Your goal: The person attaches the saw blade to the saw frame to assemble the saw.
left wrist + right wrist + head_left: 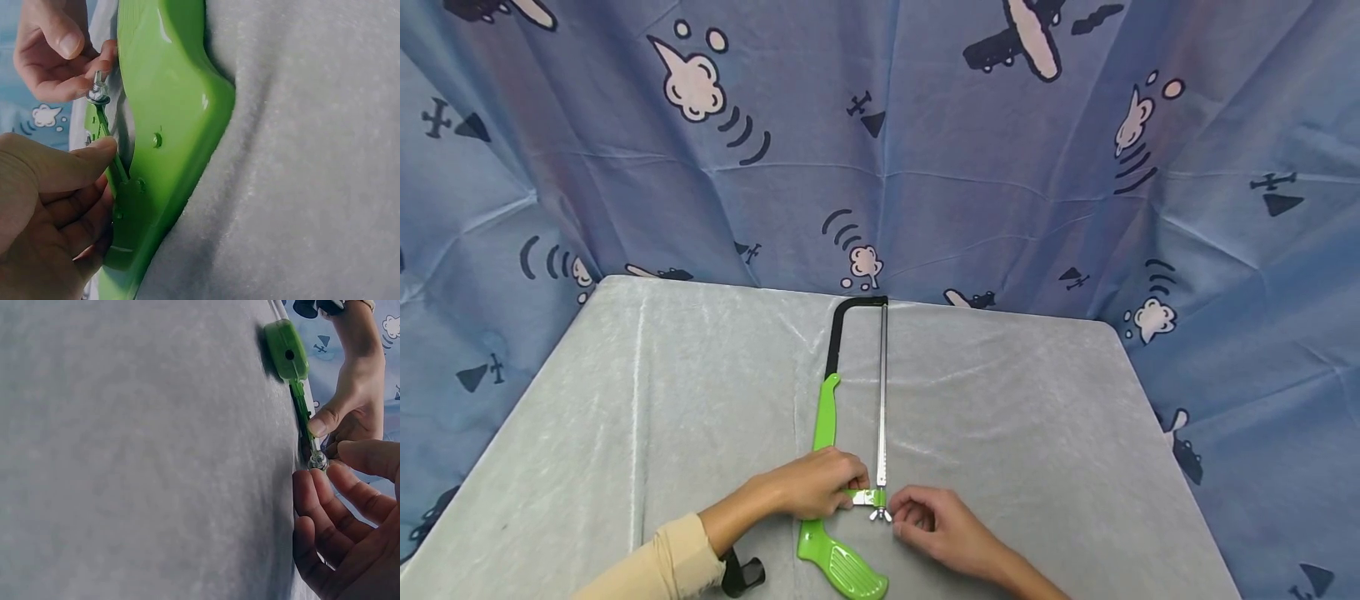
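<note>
The saw (825,412) lies on the table (1037,417). The left hand (823,483) pinches its green bar (861,497). The right hand (942,533) is just beside the nut (881,516), fingers loosely bent, thumb a bit apart.

The left hand (824,483) pinches the hacksaw (825,412) from its left, the right hand (942,530) loosely bent at its right.

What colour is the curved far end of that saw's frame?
The saw frame's curved far end is black, seen best in the head view.
</note>
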Tool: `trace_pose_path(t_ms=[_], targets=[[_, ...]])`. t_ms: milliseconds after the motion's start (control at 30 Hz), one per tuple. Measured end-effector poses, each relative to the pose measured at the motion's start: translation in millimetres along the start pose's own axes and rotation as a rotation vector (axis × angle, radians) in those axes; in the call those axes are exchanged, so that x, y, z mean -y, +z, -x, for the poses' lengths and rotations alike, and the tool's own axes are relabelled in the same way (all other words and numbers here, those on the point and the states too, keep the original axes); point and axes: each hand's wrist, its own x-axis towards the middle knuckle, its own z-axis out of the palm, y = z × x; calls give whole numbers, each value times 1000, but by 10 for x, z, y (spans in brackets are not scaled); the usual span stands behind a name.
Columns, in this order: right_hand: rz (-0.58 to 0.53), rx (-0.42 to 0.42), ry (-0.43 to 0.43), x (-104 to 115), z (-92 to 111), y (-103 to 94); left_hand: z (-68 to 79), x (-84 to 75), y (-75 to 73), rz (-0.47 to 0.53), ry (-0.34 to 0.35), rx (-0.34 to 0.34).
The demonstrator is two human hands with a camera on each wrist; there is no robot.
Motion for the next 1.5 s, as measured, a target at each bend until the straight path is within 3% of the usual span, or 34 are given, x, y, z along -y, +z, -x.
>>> trace_pose_path(t_ms=[533, 900, 1233, 1500], targets=[[49, 9, 69, 15, 2, 28, -3, 13, 31, -11, 2, 1], [179, 15, 63, 70, -29, 105, 0, -5, 7, 2, 10, -1], [197, -45, 236, 134, -116, 172, -8, 19, 8, -7, 12, -9], [238, -78, 282, 173, -149, 193, -17, 7, 8, -15, 8, -7]])
